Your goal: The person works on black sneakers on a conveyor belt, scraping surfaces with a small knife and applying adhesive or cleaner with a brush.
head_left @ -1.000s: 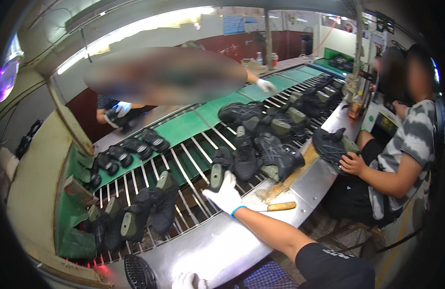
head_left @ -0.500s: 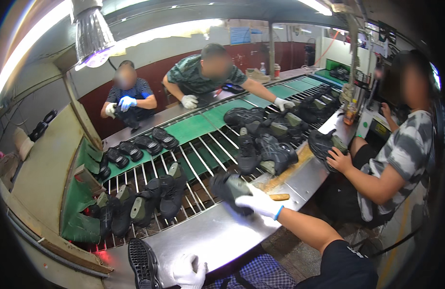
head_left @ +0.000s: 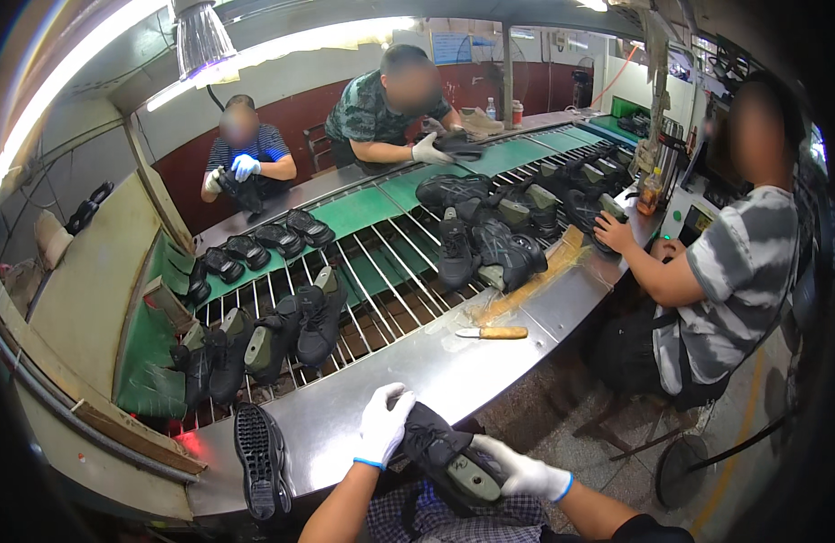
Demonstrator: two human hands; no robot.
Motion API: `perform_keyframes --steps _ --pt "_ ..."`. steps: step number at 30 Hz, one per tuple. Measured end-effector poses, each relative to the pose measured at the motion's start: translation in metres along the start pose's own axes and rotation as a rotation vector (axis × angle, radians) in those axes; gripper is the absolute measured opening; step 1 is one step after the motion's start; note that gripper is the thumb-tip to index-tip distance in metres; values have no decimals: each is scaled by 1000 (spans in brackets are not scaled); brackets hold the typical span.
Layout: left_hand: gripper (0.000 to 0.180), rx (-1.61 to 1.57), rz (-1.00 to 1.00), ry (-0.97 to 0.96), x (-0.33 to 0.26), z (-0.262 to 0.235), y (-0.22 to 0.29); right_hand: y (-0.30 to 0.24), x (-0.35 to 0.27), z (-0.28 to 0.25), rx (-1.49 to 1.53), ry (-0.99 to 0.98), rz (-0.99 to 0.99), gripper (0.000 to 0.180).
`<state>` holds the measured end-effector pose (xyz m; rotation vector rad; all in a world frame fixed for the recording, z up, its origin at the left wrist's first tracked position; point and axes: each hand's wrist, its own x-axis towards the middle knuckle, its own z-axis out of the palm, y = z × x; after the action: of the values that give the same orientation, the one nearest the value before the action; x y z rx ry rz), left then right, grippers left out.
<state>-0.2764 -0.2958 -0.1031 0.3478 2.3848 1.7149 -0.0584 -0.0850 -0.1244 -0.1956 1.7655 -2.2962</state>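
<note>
Over my lap I hold a black shoe upper [head_left: 426, 438] with an olive-green last [head_left: 473, 476] showing in its opening. My left hand [head_left: 384, 425], in a white glove with a blue cuff, grips one end. My right hand [head_left: 521, 471], gloved alike, holds the other end beside the last; some fingers are hidden behind the shoe. Left of my hands, a black sole [head_left: 259, 460] lies tread up on the metal bench edge [head_left: 372, 385]. A knife [head_left: 494, 333] with a wooden handle rests on the bench farther off.
Several lasted shoes [head_left: 322, 317] stand on the bar conveyor [head_left: 368, 308], with more shoes heaped at the right [head_left: 503, 249]. Several black soles [head_left: 279, 240] line the green belt. Two gloved people work across the conveyor. At the right a seated person touches a shoe [head_left: 584, 210].
My right hand has brought the shoe from the conveyor edge down to my lap. My left hand has risen from the bench and taken hold too. The far person now handles a black piece.
</note>
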Motion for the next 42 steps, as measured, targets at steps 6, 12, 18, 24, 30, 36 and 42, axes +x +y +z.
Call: perform_keyframes --steps 6,12,18,24,30,36,42 --pt "45 223 169 -15 -60 30 16 128 15 -11 700 446 459 34" --pt "76 155 156 -43 -66 -9 33 105 37 13 539 318 99 40" --pt "73 135 87 11 -83 -87 62 47 59 41 691 441 409 61" --pt "67 988 287 550 -7 -250 -52 127 23 -12 1058 253 168 66" --pt "85 759 -291 255 -12 -311 -66 119 23 15 771 382 315 64" --pt "28 -485 -288 34 -27 -273 -54 127 28 -6 908 444 374 60" --pt "37 -330 -40 -45 -87 -172 23 3 44 41 720 397 456 70"
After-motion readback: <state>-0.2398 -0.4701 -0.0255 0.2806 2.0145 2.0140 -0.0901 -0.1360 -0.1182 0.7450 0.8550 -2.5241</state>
